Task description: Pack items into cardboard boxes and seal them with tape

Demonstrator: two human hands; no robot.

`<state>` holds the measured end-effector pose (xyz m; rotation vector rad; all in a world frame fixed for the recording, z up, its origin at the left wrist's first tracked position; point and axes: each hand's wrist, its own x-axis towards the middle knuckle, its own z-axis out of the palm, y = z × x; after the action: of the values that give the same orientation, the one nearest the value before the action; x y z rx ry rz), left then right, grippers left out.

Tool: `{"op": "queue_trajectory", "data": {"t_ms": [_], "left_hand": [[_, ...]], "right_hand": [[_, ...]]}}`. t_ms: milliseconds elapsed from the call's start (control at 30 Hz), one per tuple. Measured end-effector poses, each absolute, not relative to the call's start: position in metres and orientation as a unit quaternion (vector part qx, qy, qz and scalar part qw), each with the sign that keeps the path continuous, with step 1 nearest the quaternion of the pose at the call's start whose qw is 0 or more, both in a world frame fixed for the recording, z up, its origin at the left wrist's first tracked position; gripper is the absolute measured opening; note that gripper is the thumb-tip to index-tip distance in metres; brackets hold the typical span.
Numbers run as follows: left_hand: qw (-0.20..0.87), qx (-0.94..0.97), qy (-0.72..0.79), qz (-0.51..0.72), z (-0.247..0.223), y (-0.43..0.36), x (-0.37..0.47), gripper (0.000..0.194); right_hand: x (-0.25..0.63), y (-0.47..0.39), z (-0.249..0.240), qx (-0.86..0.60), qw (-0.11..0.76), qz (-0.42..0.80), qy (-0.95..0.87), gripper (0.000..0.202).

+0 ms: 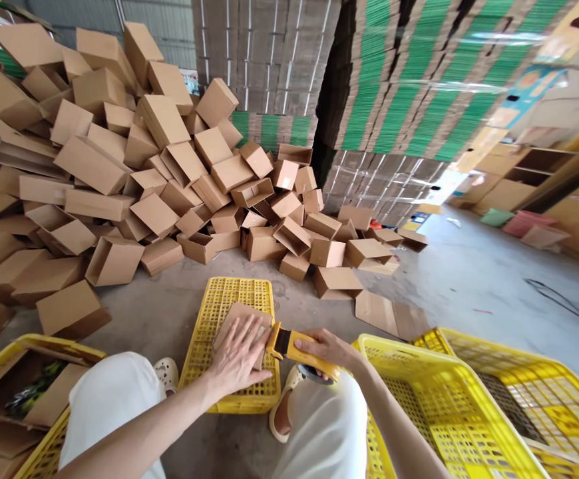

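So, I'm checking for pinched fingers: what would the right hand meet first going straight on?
The tape dispenser in the right hand would lead, probably meeting the cardboard box first, with the left hand just beyond; whether they already touch is unclear.

The left forearm (144, 426) enters at 7 o'clock in the head view and slants toward 2 o'clock. Its bare left hand (239, 352) lies palm down, back upward, with fingers extended and slightly spread toward 1 o'clock and the thumb out toward 3 o'clock. The right forearm (399, 419) rises from 5 o'clock toward 11 o'clock. The bare right hand (327, 349) is curled in a grip, its thumb pointing toward 9 o'clock and fingertips tucked beneath. The two hands are near each other but apart.
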<state>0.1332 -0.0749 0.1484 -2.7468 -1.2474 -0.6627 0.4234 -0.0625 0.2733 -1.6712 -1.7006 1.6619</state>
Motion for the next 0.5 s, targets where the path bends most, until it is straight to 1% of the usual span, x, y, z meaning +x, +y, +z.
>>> {"op": "queue_trajectory", "data": {"t_ms": [67, 133, 333, 500], "left_hand": [[0.027, -0.892, -0.398, -0.213, 0.148, -0.074, 0.132, 0.093], [0.029, -0.889, -0.402, -0.216, 0.148, -0.073, 0.125, 0.088], [0.027, -0.878, -0.424, -0.221, 0.155, -0.059, 0.093, 0.081], [-0.024, -0.903, -0.387, -0.184, 0.170, -0.038, 0.047, 0.076]], "right_hand": [[0.422, -0.061, 0.266, -0.542, 0.117, 0.589, -0.588, 0.056], [0.418, -0.059, 0.254, -0.516, 0.129, 0.602, -0.596, 0.058], [0.393, -0.052, 0.219, -0.482, 0.176, 0.638, -0.575, 0.066], [0.354, -0.044, 0.192, -0.451, 0.213, 0.657, -0.566, 0.072]]}}
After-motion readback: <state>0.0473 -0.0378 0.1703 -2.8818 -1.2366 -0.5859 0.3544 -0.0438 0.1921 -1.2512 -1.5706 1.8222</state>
